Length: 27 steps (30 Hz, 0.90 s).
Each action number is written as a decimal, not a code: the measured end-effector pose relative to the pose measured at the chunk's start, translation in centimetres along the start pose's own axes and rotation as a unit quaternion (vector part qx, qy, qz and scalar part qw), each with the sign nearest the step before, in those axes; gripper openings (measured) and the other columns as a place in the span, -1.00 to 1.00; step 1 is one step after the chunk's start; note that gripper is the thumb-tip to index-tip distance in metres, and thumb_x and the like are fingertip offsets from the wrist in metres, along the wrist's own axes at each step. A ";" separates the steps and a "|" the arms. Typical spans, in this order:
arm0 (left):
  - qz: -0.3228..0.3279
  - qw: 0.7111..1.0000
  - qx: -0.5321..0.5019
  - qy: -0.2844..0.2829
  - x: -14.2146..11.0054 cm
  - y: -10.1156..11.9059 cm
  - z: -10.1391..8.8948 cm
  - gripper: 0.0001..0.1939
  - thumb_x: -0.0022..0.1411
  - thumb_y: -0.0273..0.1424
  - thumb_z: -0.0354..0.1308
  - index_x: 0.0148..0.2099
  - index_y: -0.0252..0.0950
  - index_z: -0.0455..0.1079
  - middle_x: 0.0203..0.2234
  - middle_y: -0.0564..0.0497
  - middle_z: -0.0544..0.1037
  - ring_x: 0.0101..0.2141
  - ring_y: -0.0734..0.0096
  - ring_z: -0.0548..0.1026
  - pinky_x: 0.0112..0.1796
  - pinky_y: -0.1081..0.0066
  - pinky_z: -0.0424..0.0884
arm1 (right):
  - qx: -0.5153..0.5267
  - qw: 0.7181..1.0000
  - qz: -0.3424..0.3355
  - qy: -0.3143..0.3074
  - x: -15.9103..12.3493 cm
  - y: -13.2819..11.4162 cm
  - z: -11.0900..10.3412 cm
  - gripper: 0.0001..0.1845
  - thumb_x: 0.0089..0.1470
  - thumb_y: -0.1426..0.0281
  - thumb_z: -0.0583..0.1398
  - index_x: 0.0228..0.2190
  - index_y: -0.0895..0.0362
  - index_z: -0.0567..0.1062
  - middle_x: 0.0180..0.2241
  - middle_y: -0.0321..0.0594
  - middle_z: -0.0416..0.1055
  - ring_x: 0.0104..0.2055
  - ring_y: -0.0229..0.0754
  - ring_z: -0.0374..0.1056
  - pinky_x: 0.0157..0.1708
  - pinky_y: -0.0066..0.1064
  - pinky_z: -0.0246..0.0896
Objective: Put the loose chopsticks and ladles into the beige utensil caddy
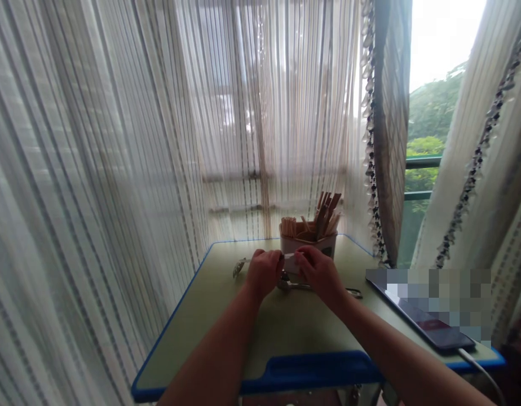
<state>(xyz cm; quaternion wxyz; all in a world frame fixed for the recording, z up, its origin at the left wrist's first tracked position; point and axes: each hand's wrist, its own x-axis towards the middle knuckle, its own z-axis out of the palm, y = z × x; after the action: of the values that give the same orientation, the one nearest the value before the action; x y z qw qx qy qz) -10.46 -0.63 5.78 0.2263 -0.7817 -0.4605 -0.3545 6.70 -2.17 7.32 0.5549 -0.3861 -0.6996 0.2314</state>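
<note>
My left hand [265,272] is wrapped around the handle of a metal slotted spoon [238,268], whose head sticks out to the left above the desk. Fingers closed, my right hand [318,270] pinches a pale, shiny stretch on the other side of the left fist; it looks like the handle's far end, though the fingers hide part of it. Below both hands a metal ladle [286,282] lies on the desktop, its handle running right under my right wrist to a looped end.
Behind my hands stands a holder [287,243] with several wooden sticks and chopsticks. A phone [429,318] with a white cable [476,361] lies at the right of the blue-edged desk [210,316]. Striped curtains [116,141] hang close behind and to the left.
</note>
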 end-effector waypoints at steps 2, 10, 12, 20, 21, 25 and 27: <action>-0.008 1.000 -0.006 0.003 0.0 -0.1 0.2 -0.85 0.32 -0.37 -0.06 -0.28 -0.24 0.31 -0.48 0.01 0.52 -0.43 0.35 0.48 -0.23 0.31 0.31 | 0.027 0.999 0.032 -0.001 0.5 -0.2 0.2 -0.71 0.08 0.14 0.12 -0.28 0.07 0.45 -0.52 -0.25 0.47 -0.63 -0.20 0.33 -0.64 -0.39 0.23; -0.057 0.997 -0.026 -0.040 0.0 -0.3 0.7 -0.82 0.28 -0.32 0.02 -0.10 -0.24 0.34 -0.34 -0.01 0.56 -0.36 0.31 0.49 -0.27 0.32 0.34 | 0.061 0.994 -0.019 0.085 2.1 1.7 -1.4 -0.66 0.14 0.12 0.08 -0.21 0.10 0.43 -0.55 -0.29 0.39 -0.62 -0.27 0.28 -0.63 -0.43 0.24; -0.060 0.995 -0.017 -0.080 0.0 -0.4 0.8 -0.80 0.27 -0.27 0.04 -0.14 -0.24 0.37 -0.34 -0.02 0.56 -0.35 0.31 0.50 -0.27 0.34 0.33 | 0.063 0.992 -0.029 0.108 2.1 2.2 -1.9 -0.65 0.15 0.11 0.07 -0.22 0.11 0.41 -0.56 -0.30 0.38 -0.62 -0.28 0.28 -0.62 -0.44 0.24; -0.116 0.979 -0.049 -0.158 -0.4 -2.2 1.2 -0.57 0.17 -0.01 0.08 -0.13 -0.24 0.42 -0.28 -0.07 0.53 -0.23 0.23 0.48 -0.20 0.30 0.35 | 0.048 0.976 0.005 0.213 2.8 2.6 -3.7 -0.61 0.12 0.05 0.07 -0.27 0.12 0.41 -0.59 -0.30 0.40 -0.60 -0.21 0.35 -0.57 -0.40 0.24; -0.127 0.976 -0.067 -0.164 -0.6 -2.4 1.3 -0.51 0.13 0.04 0.09 -0.10 -0.25 0.41 -0.26 -0.08 0.52 -0.23 0.21 0.48 -0.21 0.30 0.36 | 0.049 0.975 0.015 0.217 3.0 2.8 -3.8 -0.61 0.12 0.06 0.07 -0.27 0.12 0.41 -0.60 -0.30 0.40 -0.60 -0.20 0.36 -0.57 -0.40 0.24; -0.157 0.963 -0.148 -0.163 -1.2 -2.9 1.6 -0.30 -0.01 0.10 0.18 0.04 -0.27 0.32 -0.14 -0.13 0.47 -0.25 0.22 0.48 -0.25 0.29 0.40 | 0.041 0.970 0.055 0.233 3.5 4.0 -4.0 -0.61 0.12 0.08 0.06 -0.28 0.13 0.42 -0.62 -0.30 0.39 -0.60 -0.19 0.36 -0.57 -0.40 0.22; -0.174 0.959 -0.172 -0.143 -1.3 -3.2 1.9 -0.31 0.00 0.05 0.20 0.07 -0.27 0.28 -0.10 -0.14 0.45 -0.23 0.22 0.48 -0.23 0.27 0.41 | 0.055 0.965 0.069 0.246 3.7 4.7 -4.1 -0.61 0.12 0.07 0.06 -0.29 0.14 0.41 -0.62 -0.29 0.39 -0.61 -0.19 0.36 -0.59 -0.41 0.21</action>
<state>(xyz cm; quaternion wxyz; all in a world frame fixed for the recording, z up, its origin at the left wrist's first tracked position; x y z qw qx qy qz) -13.06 1.39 3.64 -0.0452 -0.7589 -0.5492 -0.3471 11.64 3.15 7.19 0.7128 -0.4475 -0.4997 0.2051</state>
